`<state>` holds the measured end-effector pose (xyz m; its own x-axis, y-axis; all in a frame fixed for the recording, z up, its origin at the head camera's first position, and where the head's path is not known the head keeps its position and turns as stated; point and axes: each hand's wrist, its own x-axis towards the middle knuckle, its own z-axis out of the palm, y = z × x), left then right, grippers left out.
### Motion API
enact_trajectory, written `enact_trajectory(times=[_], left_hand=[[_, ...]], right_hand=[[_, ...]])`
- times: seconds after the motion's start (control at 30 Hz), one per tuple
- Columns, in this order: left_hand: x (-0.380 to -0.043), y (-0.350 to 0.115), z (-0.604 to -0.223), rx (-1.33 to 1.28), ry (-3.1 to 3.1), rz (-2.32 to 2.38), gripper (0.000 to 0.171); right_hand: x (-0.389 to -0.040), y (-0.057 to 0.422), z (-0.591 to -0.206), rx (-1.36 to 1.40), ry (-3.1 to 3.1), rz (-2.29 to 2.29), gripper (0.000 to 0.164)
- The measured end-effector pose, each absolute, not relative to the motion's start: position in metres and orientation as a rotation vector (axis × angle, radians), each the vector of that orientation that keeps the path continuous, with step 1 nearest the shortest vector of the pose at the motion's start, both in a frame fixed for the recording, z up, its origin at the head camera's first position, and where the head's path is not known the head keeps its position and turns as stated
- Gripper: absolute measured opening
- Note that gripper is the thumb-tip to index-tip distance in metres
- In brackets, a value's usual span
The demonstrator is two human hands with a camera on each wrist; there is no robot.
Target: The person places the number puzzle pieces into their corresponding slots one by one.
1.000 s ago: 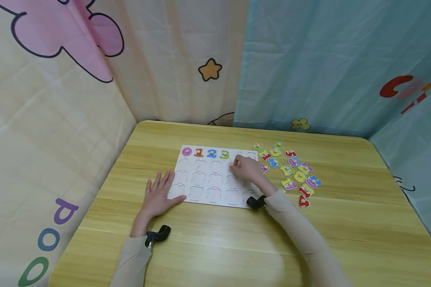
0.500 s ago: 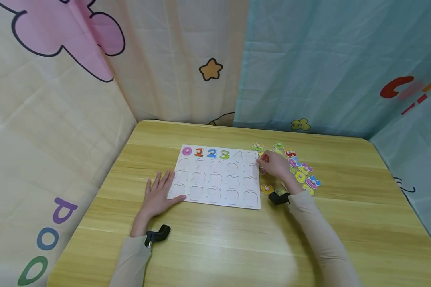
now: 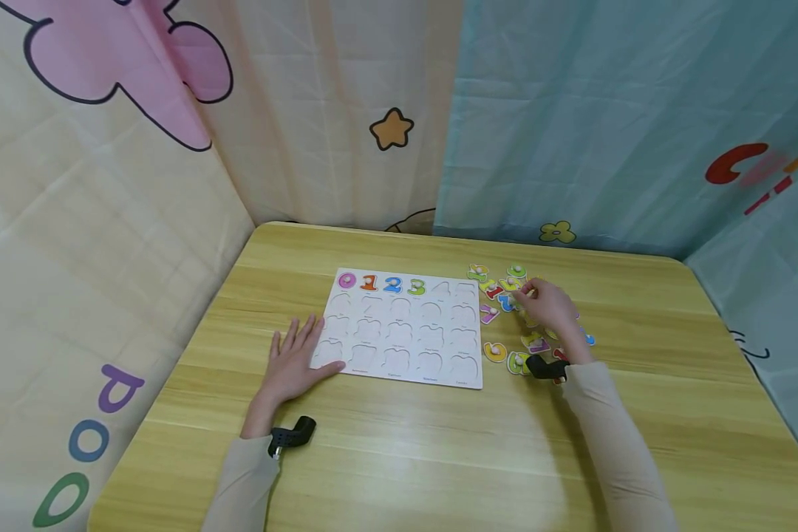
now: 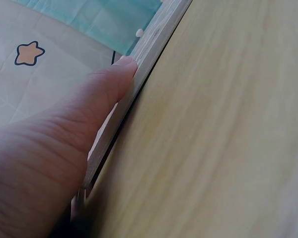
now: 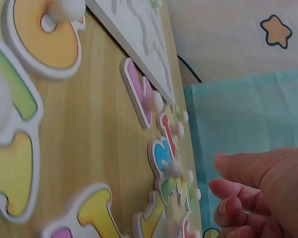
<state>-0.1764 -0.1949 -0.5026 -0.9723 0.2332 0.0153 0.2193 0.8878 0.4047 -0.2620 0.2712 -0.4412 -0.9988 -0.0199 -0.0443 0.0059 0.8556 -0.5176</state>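
Note:
A white number puzzle board (image 3: pixel 399 327) lies on the table, with a pink 0 (image 3: pixel 347 280), orange 1 (image 3: pixel 369 282), blue 2 (image 3: pixel 393 284) and green 3 (image 3: pixel 416 287) in its top row. My left hand (image 3: pixel 291 366) rests on its left edge, fingers spread; in the left wrist view the thumb (image 4: pixel 111 82) lies along the board's edge. Over the loose number pieces hovers my right hand (image 3: pixel 550 309), which partly hides them. The right wrist view has its fingers loosely bent, with no piece visible in them. A purple 7 (image 5: pixel 134 89) lies beside the board.
Several knobbed number pieces are spread right of the board, among them an orange one (image 3: pixel 495 352) and a green one (image 3: pixel 518 363) near the front. Behind the wooden table (image 3: pixel 399 451) hang patterned curtains (image 3: pixel 572 125).
My right hand has moved rightward from above the board to the loose pieces, uncovering the board's right side. My left hand has stayed in place.

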Motion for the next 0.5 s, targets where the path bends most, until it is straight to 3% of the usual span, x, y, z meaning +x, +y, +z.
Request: enact_trajectory(times=[0.5], left_hand=[[-0.175, -0.193, -0.499, 0.364, 3.022, 0.638, 0.099]], right_hand=[[-0.256, 0.329, -0.439, 0.158, 2.989, -0.860, 0.041]])
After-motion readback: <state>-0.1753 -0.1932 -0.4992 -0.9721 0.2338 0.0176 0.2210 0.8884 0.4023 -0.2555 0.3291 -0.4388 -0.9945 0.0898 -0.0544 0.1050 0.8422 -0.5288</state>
